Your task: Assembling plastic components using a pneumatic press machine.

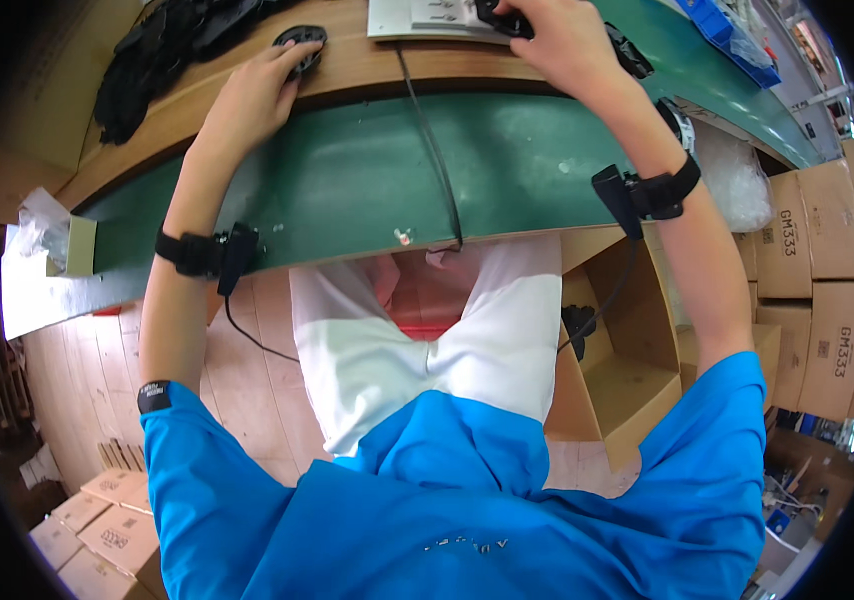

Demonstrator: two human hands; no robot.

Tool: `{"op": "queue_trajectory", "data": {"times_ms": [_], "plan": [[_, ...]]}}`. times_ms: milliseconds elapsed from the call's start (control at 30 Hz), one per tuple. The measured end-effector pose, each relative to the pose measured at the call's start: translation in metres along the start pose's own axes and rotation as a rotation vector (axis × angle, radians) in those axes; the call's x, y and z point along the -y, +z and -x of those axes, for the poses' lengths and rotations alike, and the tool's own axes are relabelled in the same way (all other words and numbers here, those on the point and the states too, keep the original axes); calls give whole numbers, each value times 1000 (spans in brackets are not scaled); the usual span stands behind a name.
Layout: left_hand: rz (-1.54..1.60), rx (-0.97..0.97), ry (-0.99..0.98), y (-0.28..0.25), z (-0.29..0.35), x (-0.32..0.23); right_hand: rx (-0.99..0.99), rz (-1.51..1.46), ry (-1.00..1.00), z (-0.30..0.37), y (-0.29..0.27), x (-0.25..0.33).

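Round part (310, 47), small and black

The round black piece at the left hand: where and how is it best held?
Probably grip the round black piece by opposite parts of its outer edge, coming from the near side, where the left hand already touches it. Its round outline suggests a pinch across.

A long green-topped workbench (347, 170) stands over a pale, pinkish plank floor (77, 380); stacked brown cardboard cartons (832, 250) rise at the right and lower left.
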State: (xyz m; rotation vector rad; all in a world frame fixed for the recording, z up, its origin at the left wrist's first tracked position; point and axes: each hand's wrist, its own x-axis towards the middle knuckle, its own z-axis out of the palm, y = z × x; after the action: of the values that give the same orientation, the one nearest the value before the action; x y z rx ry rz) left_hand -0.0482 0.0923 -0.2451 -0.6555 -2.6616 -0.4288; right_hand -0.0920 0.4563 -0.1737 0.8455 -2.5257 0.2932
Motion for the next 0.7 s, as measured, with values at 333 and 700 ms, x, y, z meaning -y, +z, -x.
{"op": "queue_trajectory", "data": {"times_ms": [333, 700], "plan": [[-42, 3, 24, 2, 4, -8, 1, 48, -26, 3, -4, 12], [99, -116, 58, -2, -2, -16, 61, 64, -88, -8, -2, 1]]}}
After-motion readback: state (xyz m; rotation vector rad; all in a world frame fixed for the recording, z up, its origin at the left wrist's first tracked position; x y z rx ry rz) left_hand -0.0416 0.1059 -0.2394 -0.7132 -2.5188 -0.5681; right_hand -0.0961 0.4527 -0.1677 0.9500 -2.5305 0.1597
